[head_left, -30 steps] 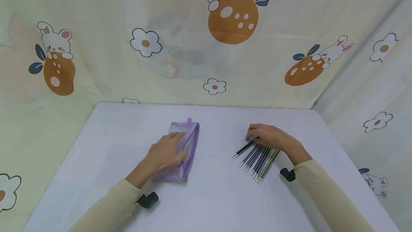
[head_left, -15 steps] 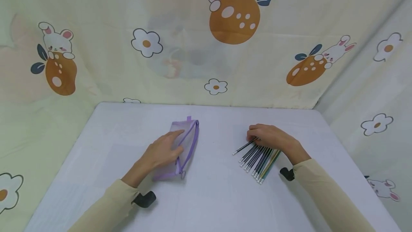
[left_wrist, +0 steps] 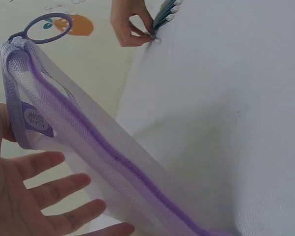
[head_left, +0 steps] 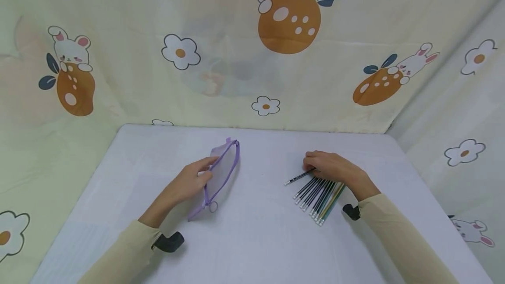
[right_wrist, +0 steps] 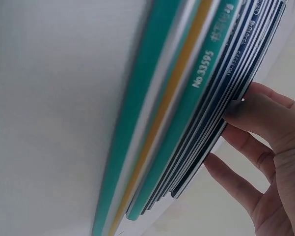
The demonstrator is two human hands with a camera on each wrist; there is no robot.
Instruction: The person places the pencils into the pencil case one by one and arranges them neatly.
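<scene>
A purple mesh zip pouch (head_left: pixel 225 168) with a ring on its zip end stands tilted at the left of the table. My left hand (head_left: pixel 191 182) holds it by the side, thumb and fingers about the mesh; in the left wrist view its fingers (left_wrist: pixel 71 186) are spread along the pouch. At the right, several pencils (head_left: pixel 324 199) with white eraser ends lie fanned out, mostly dark, some green and one yellow. Over their far ends, my right hand (head_left: pixel 330 165) pinches a dark pencil (head_left: pixel 298 177) that points away from the fan. In the right wrist view the thumb (right_wrist: pixel 253 110) presses the dark pencils' edge.
A white-covered table (head_left: pixel 256 240) lies under everything. Behind it hangs a cream curtain (head_left: pixel 221 100) printed with rabbits and flowers, which continues down the right side. Black wrist-camera mounts (head_left: pixel 168 242) show below both sleeves.
My left hand has drawn back leftward, tilting the pouch up from nearly flat, so its zip edge rises. Under my right hand, one dark pencil has swung apart from the fan.
</scene>
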